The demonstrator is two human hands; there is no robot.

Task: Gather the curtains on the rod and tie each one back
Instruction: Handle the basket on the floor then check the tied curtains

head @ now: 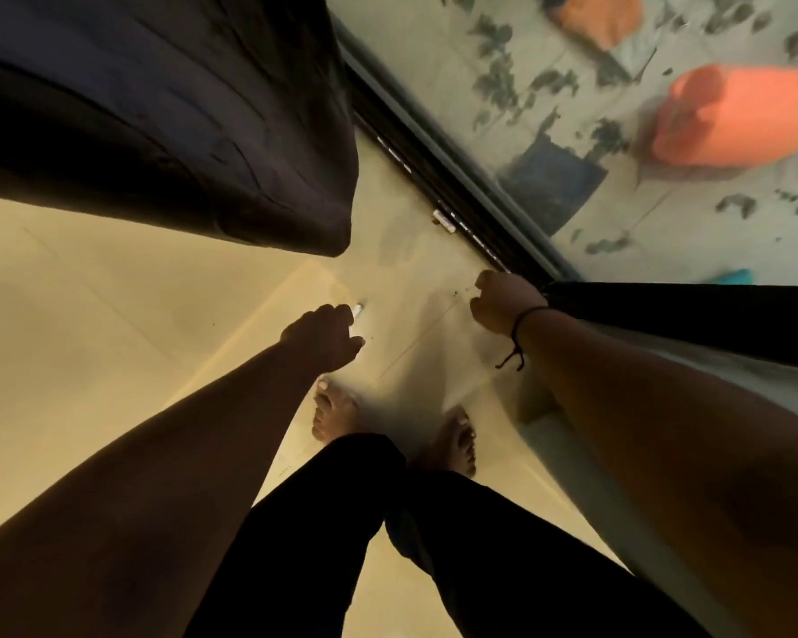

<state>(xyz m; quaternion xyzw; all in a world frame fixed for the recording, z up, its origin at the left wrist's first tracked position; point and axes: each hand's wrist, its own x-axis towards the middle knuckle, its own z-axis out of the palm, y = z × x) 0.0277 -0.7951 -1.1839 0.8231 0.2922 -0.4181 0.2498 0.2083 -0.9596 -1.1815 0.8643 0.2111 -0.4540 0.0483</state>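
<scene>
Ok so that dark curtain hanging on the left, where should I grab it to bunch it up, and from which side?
Grip the dark curtain along its free vertical edge, the one nearest the glass door, above the hem. That edge hangs loose with open floor beside it, so come in from the door side with the left hand, the nearer one, and push the folds away from the glass.

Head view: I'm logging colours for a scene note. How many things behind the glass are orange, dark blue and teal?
Orange: 2, a large mound and a smaller one at the top edge
Dark blue: 1, a square patch
Teal: 1, a sliver mostly hidden
Total: 4
</scene>
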